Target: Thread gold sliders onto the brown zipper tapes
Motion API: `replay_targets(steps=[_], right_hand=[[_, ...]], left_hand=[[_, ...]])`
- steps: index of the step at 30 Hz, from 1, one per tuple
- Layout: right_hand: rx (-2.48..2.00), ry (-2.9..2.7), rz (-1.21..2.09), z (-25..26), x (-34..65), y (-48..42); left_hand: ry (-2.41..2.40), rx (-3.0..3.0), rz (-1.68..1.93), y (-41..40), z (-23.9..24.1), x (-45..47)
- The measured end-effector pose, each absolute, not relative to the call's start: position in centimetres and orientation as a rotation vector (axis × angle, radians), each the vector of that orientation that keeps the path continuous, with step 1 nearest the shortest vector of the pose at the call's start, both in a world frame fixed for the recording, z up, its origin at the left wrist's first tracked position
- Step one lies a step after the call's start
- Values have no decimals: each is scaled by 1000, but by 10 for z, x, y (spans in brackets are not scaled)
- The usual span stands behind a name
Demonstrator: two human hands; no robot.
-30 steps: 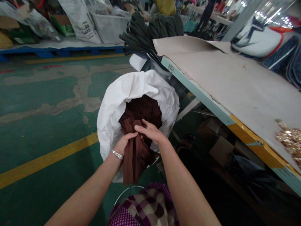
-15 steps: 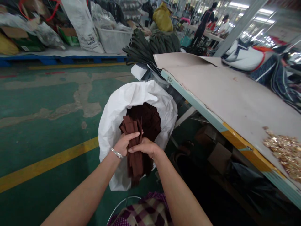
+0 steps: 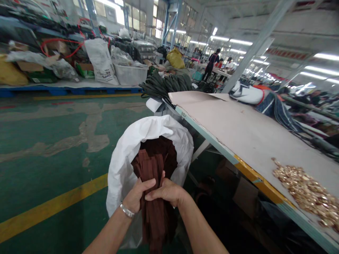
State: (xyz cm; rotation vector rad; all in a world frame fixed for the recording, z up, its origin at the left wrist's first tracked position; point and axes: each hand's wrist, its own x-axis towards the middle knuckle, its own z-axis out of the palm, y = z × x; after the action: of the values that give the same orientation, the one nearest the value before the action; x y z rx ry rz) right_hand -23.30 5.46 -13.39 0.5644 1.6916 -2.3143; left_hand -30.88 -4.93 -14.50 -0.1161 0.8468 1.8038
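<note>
A bundle of dark brown fabric strips [image 3: 153, 215] hangs over the near rim of a white sack [image 3: 124, 158] that stands on the green floor. More brown strips fill the sack. My left hand [image 3: 137, 194], with a silver bracelet at the wrist, is closed around the bundle from the left. My right hand [image 3: 165, 192] grips the same bundle from the right, fingers wrapped over the top. Both hands touch each other at the bundle.
A long worktable [image 3: 238, 127] covered in brownish paper runs to the right, with a heap of small gold metal pieces [image 3: 304, 192] near its front edge. Dark green straps [image 3: 164, 84] pile at its far end. Sacks and crates line the back. People work in the distance.
Both hands have closed round the brown strips and drawn the bundle up and toward me. The view has tilted up, showing more of the hall.
</note>
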Motion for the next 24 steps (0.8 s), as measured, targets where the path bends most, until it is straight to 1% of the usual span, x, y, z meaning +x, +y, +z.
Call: replay_targets(steps=[4,10,15,20,24], right_hand=[[650,1929,-2270,-117,-207,49],[1038,2491,-2156,-83,-168,38],[1232,2744,-2111,-65,-147,30],[1372,2786,-2265,-51,-118,41],[1380,2616,-2463,-22,-78,54]], left_hand=[[818,-155,1733,-43,-130,-292],[700,-183,1679,-29,-109,-271],[654,-139,1653,-25,-90,-250],[688,-90,1742,-26,-68,-237],[740,-59,1751,-22,-56,-230]])
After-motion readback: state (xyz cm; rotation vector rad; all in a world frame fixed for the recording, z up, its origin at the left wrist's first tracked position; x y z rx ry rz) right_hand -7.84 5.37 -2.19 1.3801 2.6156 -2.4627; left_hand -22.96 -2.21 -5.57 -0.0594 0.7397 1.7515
